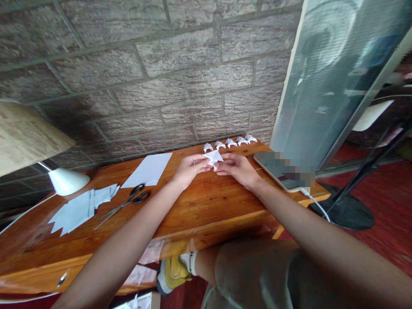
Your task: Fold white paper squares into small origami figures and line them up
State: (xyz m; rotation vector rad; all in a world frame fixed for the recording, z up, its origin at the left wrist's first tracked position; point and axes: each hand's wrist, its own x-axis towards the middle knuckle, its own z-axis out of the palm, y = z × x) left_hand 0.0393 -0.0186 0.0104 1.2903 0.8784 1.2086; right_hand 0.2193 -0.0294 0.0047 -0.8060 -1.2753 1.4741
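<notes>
A small folded piece of white paper [213,158] lies on the wooden table [199,206] near its far edge. My left hand [189,168] pinches its left side with closed fingers. My right hand [237,169] grips its right side, fingers pressed on the paper. Both hands rest on the tabletop. Behind them, along the brick wall, stands a row of several small folded white paper figures [229,143].
Black-handled scissors [128,201] lie left of my hands, beside a plain white sheet [147,169] and cut paper scraps [82,208]. A white desk lamp [66,180] stands far left. A phone [283,171] with a white cable lies right. A fan stand [347,210] is beyond the table.
</notes>
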